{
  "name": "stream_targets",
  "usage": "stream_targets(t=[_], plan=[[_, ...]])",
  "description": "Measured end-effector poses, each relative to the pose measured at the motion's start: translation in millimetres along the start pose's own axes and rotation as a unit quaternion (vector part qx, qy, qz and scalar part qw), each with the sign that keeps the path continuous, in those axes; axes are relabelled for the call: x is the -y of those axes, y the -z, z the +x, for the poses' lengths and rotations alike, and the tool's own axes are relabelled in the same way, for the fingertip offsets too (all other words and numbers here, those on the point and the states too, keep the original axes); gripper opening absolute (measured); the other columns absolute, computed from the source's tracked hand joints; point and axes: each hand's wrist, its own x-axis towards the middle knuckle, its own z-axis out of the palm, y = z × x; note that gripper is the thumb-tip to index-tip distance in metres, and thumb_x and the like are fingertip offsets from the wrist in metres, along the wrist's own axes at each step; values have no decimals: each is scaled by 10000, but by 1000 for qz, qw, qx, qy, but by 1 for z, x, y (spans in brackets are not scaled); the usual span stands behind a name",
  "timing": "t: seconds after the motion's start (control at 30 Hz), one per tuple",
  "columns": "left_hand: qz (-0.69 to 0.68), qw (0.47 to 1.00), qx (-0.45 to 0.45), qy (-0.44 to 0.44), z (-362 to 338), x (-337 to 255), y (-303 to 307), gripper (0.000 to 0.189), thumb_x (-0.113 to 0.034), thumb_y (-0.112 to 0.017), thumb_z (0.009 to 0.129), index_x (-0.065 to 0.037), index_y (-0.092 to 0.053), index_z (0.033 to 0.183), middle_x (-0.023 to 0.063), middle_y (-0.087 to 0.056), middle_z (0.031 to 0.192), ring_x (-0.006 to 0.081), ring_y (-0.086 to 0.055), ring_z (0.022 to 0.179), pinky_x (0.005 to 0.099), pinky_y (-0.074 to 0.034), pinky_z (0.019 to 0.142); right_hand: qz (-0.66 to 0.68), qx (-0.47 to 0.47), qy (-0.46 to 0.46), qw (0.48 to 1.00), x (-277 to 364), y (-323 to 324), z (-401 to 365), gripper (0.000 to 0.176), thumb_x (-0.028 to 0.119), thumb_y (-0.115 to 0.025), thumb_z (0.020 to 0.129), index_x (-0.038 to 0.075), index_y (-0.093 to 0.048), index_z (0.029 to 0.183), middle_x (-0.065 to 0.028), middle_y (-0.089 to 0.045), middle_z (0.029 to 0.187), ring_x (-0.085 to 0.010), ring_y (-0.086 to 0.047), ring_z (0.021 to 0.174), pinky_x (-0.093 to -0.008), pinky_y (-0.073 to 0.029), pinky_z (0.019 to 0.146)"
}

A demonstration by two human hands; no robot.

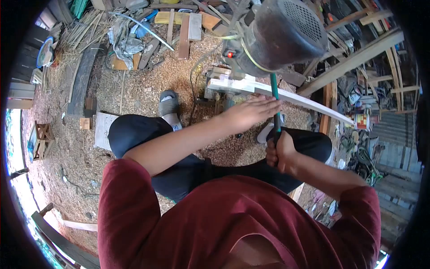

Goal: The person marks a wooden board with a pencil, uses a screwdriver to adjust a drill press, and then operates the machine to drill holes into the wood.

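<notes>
My right hand is wrapped round the black grip of a long lever with a green shaft, which runs up to a dark machine that looks like a drill press. With fingers stretched out flat and together, my left hand reaches across under the machine. Its fingertips overlap the lever and lie right at the near edge of a long pale wooden strip. The strip crosses below the machine's head and slopes down to the right. The drilling spot is hidden behind the machine's body.
A red switch light glows on the machine, and a dark cable trails beside it. Wood shavings cover the floor round my sandalled foot. Offcuts lie ahead; a timber beam slants at the right.
</notes>
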Motion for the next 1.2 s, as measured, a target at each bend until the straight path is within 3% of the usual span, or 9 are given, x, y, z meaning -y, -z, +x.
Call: stream_targets(t=[0.1, 0.2, 0.47, 0.57, 0.63, 0.67, 0.8, 0.97, 1.2], plan=[[41, 999, -12, 5, -5, 1, -4, 734, 58, -466, 909, -116, -333, 1609, 78, -327, 1682, 232, -364, 1526, 427, -289, 1282, 5, -37, 71, 997, -20, -2, 35, 605, 573, -169, 1018, 155, -388, 638, -40, -314, 466, -240, -287, 368, -397, -275, 416], [67, 998, -16, -5, -10, 0, -9, 611, -135, -456, 980, -116, -384, 1586, 76, -358, 1668, 227, -404, 1504, 415, -321, 1264, 30, -22, 52, 998, -32, -1, 50, 595, 593, -155, 1021, 156, -363, 674, -16, -286, 491, -210, -267, 375, -393, -263, 406], [56, 998, 26, 8, -5, -10, -9, 638, -27, -483, 942, -88, -402, 1572, 79, -347, 1673, 233, -389, 1513, 428, -293, 1274, 47, 19, 64, 997, -26, 3, 48, 632, 646, -140, 1024, 161, -349, 677, 4, -258, 512, -194, -231, 407, -370, -212, 436], [40, 999, -22, 25, 1, -13, -9, 707, 93, -519, 851, -80, -459, 1534, 109, -409, 1632, 303, -437, 1473, 438, -329, 1259, 45, 20, 76, 996, -25, 4, 47, 592, 605, -161, 1027, 163, -352, 681, 6, -265, 517, -191, -235, 412, -371, -209, 442], [-36, 997, -70, 17, 4, -13, -5, 605, 55, -538, 852, -60, -549, 1446, 162, -543, 1503, 364, -514, 1384, 439, -402, 1193, 45, 12, 79, 996, -26, 3, 45, 528, 531, -194, 1028, 165, -360, 685, 5, -279, 525, -188, -245, 418, -376, -216, 452], [-91, 987, -133, 17, 11, -17, -8, 454, 9, -528, 882, -30, -616, 1326, 189, -651, 1276, 396, -605, 1210, 457, -487, 1052, 52, 22, 72, 996, -27, 4, 43, 519, 523, -202, 1031, 165, -371, 696, 1, -289, 530, -189, -256, 424, -379, -225, 459], [-128, 971, -190, 66, 51, -23, -21, 196, -68, -562, 949, -29, -665, 1112, 158, -660, 1076, 385, -646, 1037, 479, -526, 895, 48, 38, 93, 994, -30, 6, 43, 517, 517, -201, 1038, 164, -379, 706, 3, -290, 526, -189, -259, 424, -379, -223, 458], [-102, 977, -169, 87, 107, -15, -40, 191, -144, -534, 1009, -44, -678, 1086, 151, -674, 1004, 359, -654, 984, 467, -520, 837, 60, 21, 112, 992, -30, 4, 42, 509, 508, -205, 1037, 156, -383, 715, 5, -291, 516, -188, -263, 416, -376, -231, 455], [-27, 989, -132, 65, 113, 3, -59, 178, -190, -562, 993, -81, -696, 1037, 99, -705, 985, 326, -652, 1003, 465, -520, 868, 89, 64, 130, 985, -35, 11, 57, 547, 525, -210, 1026, 133, -436, 718, -29, -341, 502, -227, -294, 395, -401, -259, 411]])
